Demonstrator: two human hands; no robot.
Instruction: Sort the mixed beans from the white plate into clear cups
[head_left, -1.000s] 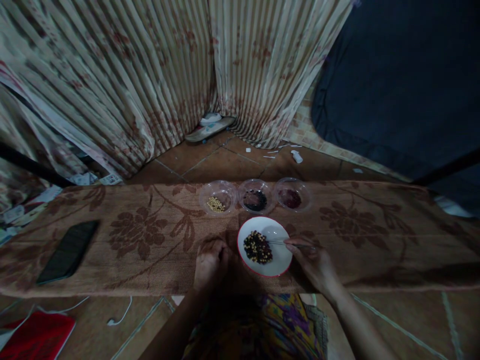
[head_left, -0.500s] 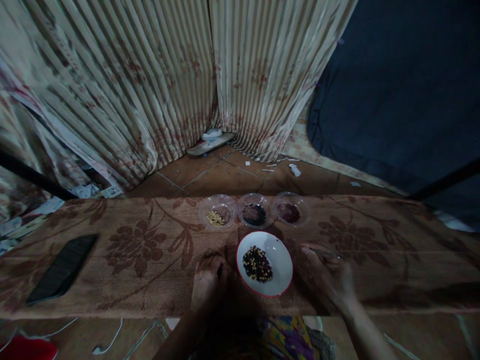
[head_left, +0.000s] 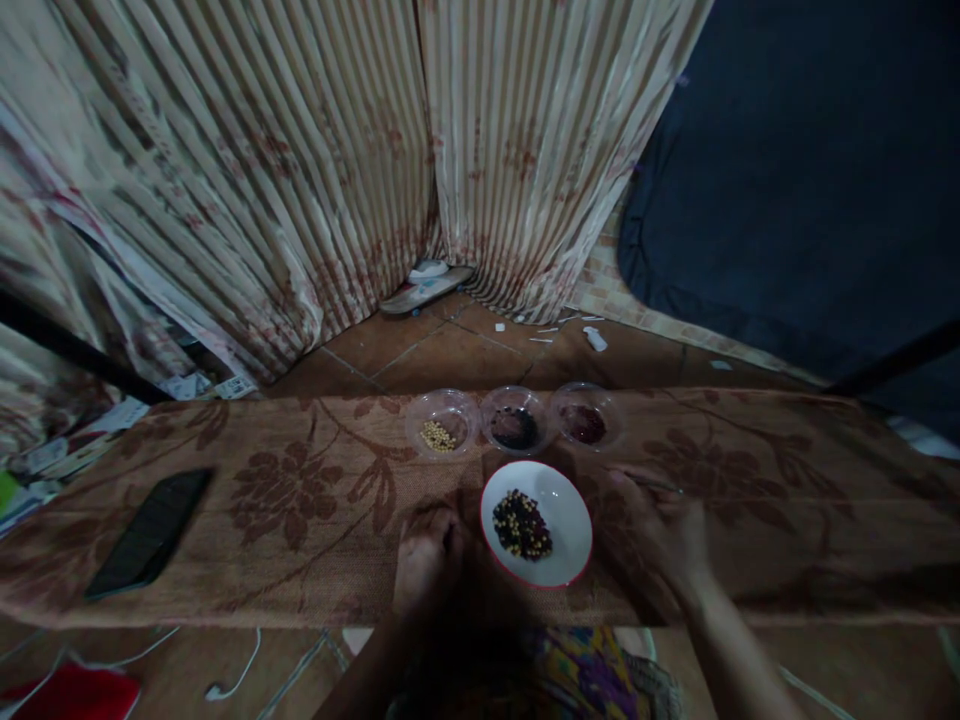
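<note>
A white bowl with a red rim (head_left: 566, 535) stands on the cloth-covered table, holding mixed black, yellow and dark red beans (head_left: 521, 525). Left of it, my left hand (head_left: 427, 555) rests on the cloth, fingers curled closed, with nothing visible in them. My right hand (head_left: 667, 535) is right of the bowl, closed on a thin metal tool (head_left: 660, 486) whose exact kind is too dim to make out. Behind the bowl three clear plastic cups stand in a row: one with yellow beans (head_left: 437, 435), one with black beans (head_left: 516, 430), one with dark red beans (head_left: 585, 425).
A dark phone (head_left: 150, 535) lies at the table's left. The brown patterned tablecloth (head_left: 300, 560) covers the tabletop. Beyond the table are striped curtains (head_left: 300, 180), a skateboard-like board (head_left: 427, 290) and white scraps (head_left: 595, 338) on the tiled floor.
The whole view has shifted slightly, so the table and its things appear a little further right. Both hands stay beside the bowl, and its contents look the same.
</note>
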